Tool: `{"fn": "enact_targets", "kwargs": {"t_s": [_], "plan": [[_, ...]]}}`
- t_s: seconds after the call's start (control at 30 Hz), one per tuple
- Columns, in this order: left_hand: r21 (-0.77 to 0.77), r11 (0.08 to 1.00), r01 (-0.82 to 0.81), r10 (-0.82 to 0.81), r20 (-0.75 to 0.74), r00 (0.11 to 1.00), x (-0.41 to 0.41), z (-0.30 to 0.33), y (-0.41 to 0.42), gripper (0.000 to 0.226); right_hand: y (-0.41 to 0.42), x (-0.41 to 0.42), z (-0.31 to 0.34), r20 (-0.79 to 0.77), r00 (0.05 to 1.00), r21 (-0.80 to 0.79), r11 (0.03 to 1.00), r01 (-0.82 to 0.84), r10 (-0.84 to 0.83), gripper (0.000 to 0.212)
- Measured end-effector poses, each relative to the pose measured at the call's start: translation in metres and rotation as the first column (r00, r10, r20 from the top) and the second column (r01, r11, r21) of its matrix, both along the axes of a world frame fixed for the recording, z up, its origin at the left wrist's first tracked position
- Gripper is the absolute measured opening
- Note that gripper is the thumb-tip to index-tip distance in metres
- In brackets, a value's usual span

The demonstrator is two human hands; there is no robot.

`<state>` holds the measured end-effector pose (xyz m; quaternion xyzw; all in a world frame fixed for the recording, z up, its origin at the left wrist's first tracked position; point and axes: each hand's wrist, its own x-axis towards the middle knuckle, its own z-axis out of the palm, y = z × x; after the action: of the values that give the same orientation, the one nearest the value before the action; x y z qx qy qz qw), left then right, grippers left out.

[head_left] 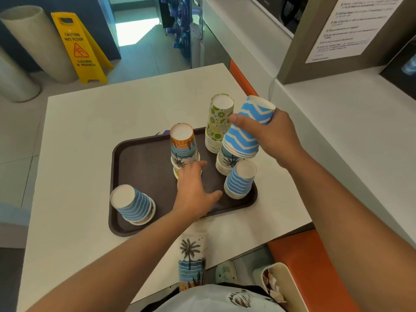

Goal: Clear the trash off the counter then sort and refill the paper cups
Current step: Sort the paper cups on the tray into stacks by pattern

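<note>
A dark brown tray (pixel 139 167) lies on the white counter and bears several upside-down stacks of paper cups. My right hand (pixel 274 136) grips a blue zigzag stack (pixel 245 134), tilted and lifted above a palm-print stack (pixel 225 164) at the tray's right. My left hand (pixel 193 188) hovers open over the tray, its fingers touching the base of the sunset palm stack (pixel 183 147). A lemon-print stack (pixel 218 124) stands at the back. One blue wavy stack (pixel 239 180) stands at the front right, another (pixel 134 204) at the front left corner.
A palm-print cup stack (pixel 191 262) lies at the counter's near edge below my left arm. A cream bin (pixel 290 287) with crumpled trash stands at the lower right beside an orange seat (pixel 299 251). A yellow wet-floor sign (pixel 78 48) stands on the floor beyond the counter.
</note>
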<state>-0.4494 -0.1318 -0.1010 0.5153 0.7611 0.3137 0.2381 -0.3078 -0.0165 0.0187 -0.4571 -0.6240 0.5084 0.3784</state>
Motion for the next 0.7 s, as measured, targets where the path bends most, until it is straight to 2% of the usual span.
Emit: {"fn": "enact_targets", "kwargs": {"t_s": [0.17, 0.3, 0.53, 0.7], "plan": [[0.035, 0.999, -0.006, 0.006, 0.003, 1.000, -0.001, -0.011, -0.017, 0.078, -0.002, 0.003, -0.006, -0.013, 1.000, 0.009, 1.000, 0.011, -0.011, 0.032], [0.078, 0.996, -0.044, 0.042, 0.028, 0.999, -0.006, -0.003, -0.008, 0.077, -0.003, 0.002, -0.011, -0.012, 1.000, 0.022, 0.999, 0.029, -0.028, 0.038], [0.216, 0.935, -0.282, 0.266, 0.099, 0.959, -0.022, 0.017, 0.016, 0.063, -0.002, 0.007, -0.022, 0.103, 0.991, 0.057, 0.995, 0.077, -0.083, 0.047], [0.302, 0.858, -0.415, 0.411, 0.079, 0.908, -0.035, 0.022, 0.033, 0.076, -0.005, 0.014, -0.036, 0.202, 0.974, 0.073, 0.993, 0.089, -0.102, 0.051]]}}
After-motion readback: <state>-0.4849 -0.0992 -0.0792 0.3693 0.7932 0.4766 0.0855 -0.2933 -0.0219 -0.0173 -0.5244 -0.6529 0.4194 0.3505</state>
